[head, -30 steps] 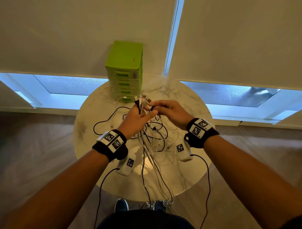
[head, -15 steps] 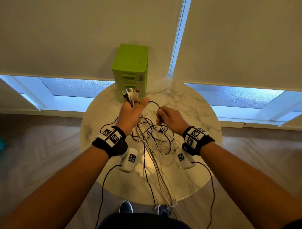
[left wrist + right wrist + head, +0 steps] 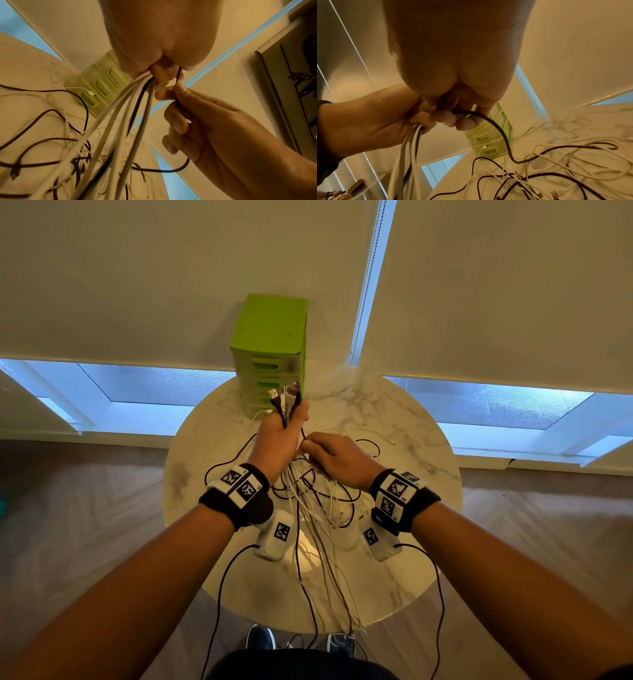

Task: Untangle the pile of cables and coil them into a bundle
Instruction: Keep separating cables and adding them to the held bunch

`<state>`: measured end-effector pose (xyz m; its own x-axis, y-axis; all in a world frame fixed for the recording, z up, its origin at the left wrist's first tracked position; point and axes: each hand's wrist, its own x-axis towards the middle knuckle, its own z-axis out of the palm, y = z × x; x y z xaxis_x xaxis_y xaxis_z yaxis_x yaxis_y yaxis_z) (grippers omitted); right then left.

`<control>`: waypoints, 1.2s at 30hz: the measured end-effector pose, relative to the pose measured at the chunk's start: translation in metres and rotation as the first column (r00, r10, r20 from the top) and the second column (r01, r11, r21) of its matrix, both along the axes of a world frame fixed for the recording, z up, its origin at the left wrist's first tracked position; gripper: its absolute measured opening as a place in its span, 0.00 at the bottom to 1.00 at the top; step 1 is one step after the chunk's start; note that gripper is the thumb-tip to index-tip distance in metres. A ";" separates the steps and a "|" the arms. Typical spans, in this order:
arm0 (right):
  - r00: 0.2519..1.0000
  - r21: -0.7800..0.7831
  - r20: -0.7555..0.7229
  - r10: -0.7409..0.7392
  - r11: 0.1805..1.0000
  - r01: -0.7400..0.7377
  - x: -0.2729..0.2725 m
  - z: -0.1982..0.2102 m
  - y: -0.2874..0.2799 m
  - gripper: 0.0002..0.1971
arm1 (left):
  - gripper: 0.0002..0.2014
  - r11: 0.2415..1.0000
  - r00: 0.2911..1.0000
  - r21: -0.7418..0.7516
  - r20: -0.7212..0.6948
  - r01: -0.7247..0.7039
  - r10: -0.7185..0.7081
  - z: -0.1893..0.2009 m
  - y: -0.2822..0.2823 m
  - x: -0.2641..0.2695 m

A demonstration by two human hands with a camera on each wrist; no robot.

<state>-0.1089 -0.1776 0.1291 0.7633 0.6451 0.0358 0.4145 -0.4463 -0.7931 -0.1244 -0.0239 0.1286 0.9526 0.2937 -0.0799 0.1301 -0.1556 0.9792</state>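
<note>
My left hand (image 3: 281, 436) is raised over the round marble table (image 3: 411, 577) and grips a bunch of white and black cables (image 3: 130, 102). Their plug ends (image 3: 286, 397) stick up above the fist. The strands hang down past the table's near edge (image 3: 329, 559). My right hand (image 3: 334, 457) sits just right of the left and pinches one black cable (image 3: 496, 129) between thumb and fingers. That cable runs up to the left fist (image 3: 178, 75). A loose tangle of black and white cables (image 3: 539, 169) lies on the table below both hands.
A green drawer unit (image 3: 270, 354) stands at the table's far edge, with a white plug (image 3: 91, 93) lying at its base. Roller blinds and a bead chain (image 3: 368, 278) hang behind it. My shoes (image 3: 262, 637) show under the near table edge.
My left hand rose and moved away from me with the bunched plug ends. My right hand separated from it, then closed back in beside it, pinching the black cable.
</note>
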 end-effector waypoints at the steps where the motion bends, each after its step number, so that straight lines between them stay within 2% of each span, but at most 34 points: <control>1: 1.000 0.006 -0.006 0.009 1.000 -0.009 0.000 0.001 0.000 0.16 | 0.17 1.000 1.000 -0.001 -0.010 -0.014 0.014 0.000 0.000 0.000; 6: 0.970 0.039 -0.234 0.064 0.998 -0.056 -0.002 -0.016 -0.014 0.18 | 0.21 0.996 0.997 -0.062 -0.024 -0.070 0.069 0.000 0.001 0.003; 10: 0.957 0.010 -0.280 0.073 0.997 -0.073 -0.002 -0.037 -0.027 0.20 | 0.26 0.997 0.997 -0.051 -0.030 -0.066 0.064 0.008 -0.002 0.002; 16: 0.974 -0.127 -0.206 0.098 0.984 -0.125 0.009 -0.075 -0.044 0.21 | 0.27 0.994 0.998 -0.097 0.004 -0.056 0.057 0.012 0.001 0.001; 18: 0.982 -0.224 -0.158 0.105 0.965 -0.139 0.015 -0.089 -0.050 0.20 | 0.25 0.976 0.999 -0.215 0.035 -0.025 0.033 0.017 0.001 -0.003; 20: 0.988 -0.356 -0.050 0.145 0.922 -0.153 0.020 -0.101 -0.054 0.21 | 0.23 0.933 0.999 -0.359 0.052 0.003 0.016 0.027 0.001 -0.007; 22: 0.986 -0.513 0.073 0.150 0.853 -0.092 0.026 -0.105 -0.059 0.22 | 0.22 0.901 0.998 -0.432 0.065 0.025 0.003 0.037 0.003 -0.012; 25: 0.991 -0.582 0.130 -0.041 0.805 0.110 0.042 -0.095 -0.062 0.24 | 0.21 0.898 0.998 -0.439 0.056 0.014 0.013 0.045 0.013 -0.017; 27: 0.971 -0.479 0.090 -0.221 0.845 0.237 0.054 -0.082 -0.052 0.30 | 0.21 0.905 0.999 -0.424 0.034 -0.015 0.033 0.044 0.021 -0.018; 29: 0.952 -0.276 0.073 -0.298 0.911 0.307 0.061 -0.064 -0.033 0.27 | 0.20 0.922 0.999 -0.385 -0.003 -0.045 0.048 0.038 0.025 -0.015; 31: 0.972 -0.116 0.053 -0.230 0.965 0.235 0.055 -0.036 -0.009 0.20 | 0.19 0.942 0.998 -0.331 -0.037 -0.062 0.053 0.027 0.024 -0.011; 34: 0.993 -0.025 0.004 -0.117 0.993 0.117 0.040 -0.008 0.012 0.15 | 0.16 0.979 0.996 -0.191 -0.063 -0.075 0.064 0.010 0.017 -0.006; 36: 0.994 0.046 -0.057 -0.090 0.995 0.093 0.033 -0.003 0.013 0.13 | 0.20 0.992 0.991 -0.080 -0.094 -0.099 0.091 0.002 0.013 -0.003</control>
<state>-0.0759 -0.1648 0.1262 0.8206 0.5710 0.0221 0.3292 -0.4407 -0.8351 -0.1271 -0.0107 0.1306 0.9084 0.3711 -0.1926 0.2289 -0.0558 0.9719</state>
